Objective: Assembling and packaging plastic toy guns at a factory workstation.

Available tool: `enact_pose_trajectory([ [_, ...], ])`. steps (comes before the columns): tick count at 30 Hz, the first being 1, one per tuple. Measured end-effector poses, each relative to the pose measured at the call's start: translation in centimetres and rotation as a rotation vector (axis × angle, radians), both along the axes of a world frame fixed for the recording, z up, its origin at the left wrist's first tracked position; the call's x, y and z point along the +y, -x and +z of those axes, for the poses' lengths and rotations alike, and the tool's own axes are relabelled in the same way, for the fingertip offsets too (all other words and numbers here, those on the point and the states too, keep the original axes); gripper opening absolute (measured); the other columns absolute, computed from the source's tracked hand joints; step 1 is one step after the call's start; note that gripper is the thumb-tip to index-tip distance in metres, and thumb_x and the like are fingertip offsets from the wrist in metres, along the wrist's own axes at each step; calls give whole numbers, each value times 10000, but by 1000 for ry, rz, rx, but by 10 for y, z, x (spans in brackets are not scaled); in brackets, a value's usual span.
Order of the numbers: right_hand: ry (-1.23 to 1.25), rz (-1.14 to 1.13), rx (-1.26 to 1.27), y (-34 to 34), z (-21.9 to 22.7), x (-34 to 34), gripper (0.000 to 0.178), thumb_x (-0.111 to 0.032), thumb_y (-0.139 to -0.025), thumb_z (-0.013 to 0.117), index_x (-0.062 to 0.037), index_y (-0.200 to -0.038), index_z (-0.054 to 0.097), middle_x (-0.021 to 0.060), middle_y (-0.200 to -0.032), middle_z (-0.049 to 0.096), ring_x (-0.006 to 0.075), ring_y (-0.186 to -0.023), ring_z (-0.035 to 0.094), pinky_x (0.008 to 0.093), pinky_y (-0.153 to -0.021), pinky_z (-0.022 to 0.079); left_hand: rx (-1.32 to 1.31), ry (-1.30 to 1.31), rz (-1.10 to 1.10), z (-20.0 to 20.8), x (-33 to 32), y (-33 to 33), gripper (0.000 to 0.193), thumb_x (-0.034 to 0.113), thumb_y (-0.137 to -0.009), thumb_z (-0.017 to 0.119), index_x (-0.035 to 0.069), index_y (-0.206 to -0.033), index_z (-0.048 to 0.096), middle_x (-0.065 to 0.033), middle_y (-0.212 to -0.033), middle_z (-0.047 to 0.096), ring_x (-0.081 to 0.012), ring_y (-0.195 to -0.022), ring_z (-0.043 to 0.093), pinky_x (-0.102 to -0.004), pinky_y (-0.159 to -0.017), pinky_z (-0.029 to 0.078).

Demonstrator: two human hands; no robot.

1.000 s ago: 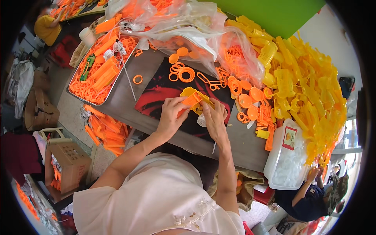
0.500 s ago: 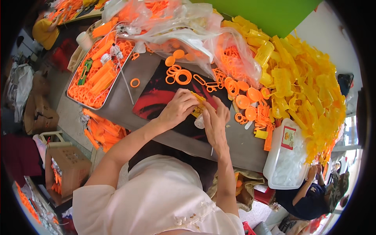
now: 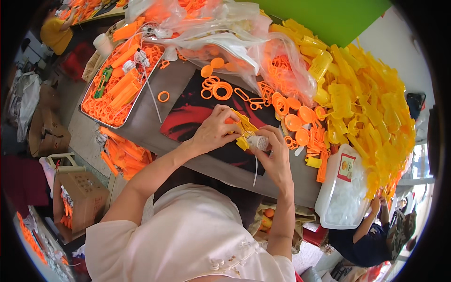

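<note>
My left hand [image 3: 217, 129] is closed on a yellow plastic shell [image 3: 246, 123], held tilted above the dark mat. Between the thumb and fingers of my right hand [image 3: 276, 157] is a white round part with a dotted end [image 3: 259, 142], touching or very near the shell's right end. A thin pale cord or tube [image 3: 256, 173] hangs below it. Something orange shows under my left fingertips. Just beyond my hands lie orange rings [image 3: 221, 91], and to the right are orange round caps [image 3: 293, 123]. The inside of the shell is partly hidden by my fingers.
A metal tray [image 3: 123, 123] of orange parts stands left. Clear plastic bags [image 3: 211, 40] lie at the back. A tall heap of yellow parts [image 3: 361, 108] fills the right, beside a white bin [image 3: 324, 202]. A person in dark clothes [image 3: 364, 246] is at the lower right.
My right hand has turned and moved right and down, bringing the white part's dotted end into view. More of the yellow shell now shows between my hands.
</note>
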State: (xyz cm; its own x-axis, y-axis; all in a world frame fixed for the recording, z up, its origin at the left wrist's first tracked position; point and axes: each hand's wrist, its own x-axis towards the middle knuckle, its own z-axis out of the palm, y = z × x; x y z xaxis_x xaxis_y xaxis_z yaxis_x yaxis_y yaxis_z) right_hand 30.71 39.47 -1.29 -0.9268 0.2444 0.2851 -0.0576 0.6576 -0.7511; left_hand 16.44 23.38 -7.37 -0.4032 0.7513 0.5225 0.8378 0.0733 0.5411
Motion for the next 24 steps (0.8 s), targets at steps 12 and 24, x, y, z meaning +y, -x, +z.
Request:
enact_pose_trajectory([
  [12,647,-503,-494,29,-34,14,664,-556,-989,354,17,-790,626,91,-587,592,152,-477,556,294,-413,388,-97,-135,17,7,8,-4,272,104,-784,724,64,-1044,653,-59,-1105,559,-289,-1096,495,-390,-937,451],
  [24,92,-357,-98,-10,-49,2,329,-326,-940,597,-16,-1047,569,107,-798,634,178,-646,578,324,-560,434,193,83,-122,24,28,22,398,105,-785,718,2,-1144,580,-118,-1045,644,-278,-915,661,-365,-780,550],
])
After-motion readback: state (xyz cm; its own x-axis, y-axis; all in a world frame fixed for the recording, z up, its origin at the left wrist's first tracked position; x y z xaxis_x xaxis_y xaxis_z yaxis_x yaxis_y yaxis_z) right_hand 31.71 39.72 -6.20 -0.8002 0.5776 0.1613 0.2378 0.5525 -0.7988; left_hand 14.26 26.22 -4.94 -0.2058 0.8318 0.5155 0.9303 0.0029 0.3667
